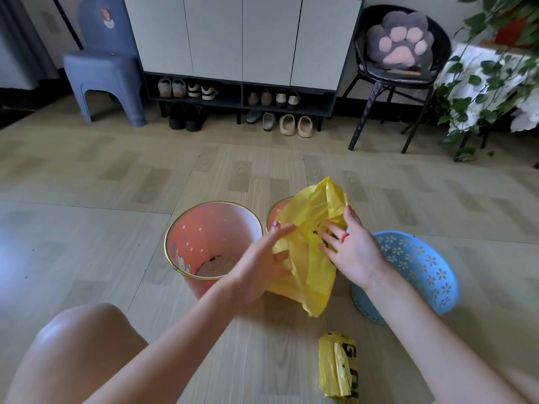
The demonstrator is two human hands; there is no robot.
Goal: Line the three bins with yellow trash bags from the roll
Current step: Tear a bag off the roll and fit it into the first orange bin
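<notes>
A loose yellow trash bag [312, 237] is bunched in the air over the middle pink bin [275, 209], hiding most of it. My left hand [262, 266] pinches the bag's left edge with thumb and fingers. My right hand [350, 246] has its fingers spread against the bag's right side, pushing into its folds. A larger pink bin [210, 243] with a gold rim stands unlined to the left. A blue perforated bin [420, 272] stands to the right, partly behind my right forearm. The yellow bag roll [337, 365] lies on the floor near me.
My bare knee [75, 345] is at the lower left. Farther back stand a grey stool [102, 80], a shoe cabinet [242, 53] with shoes beneath it, a black chair [399, 68] with a paw cushion, and a trailing plant [490, 83].
</notes>
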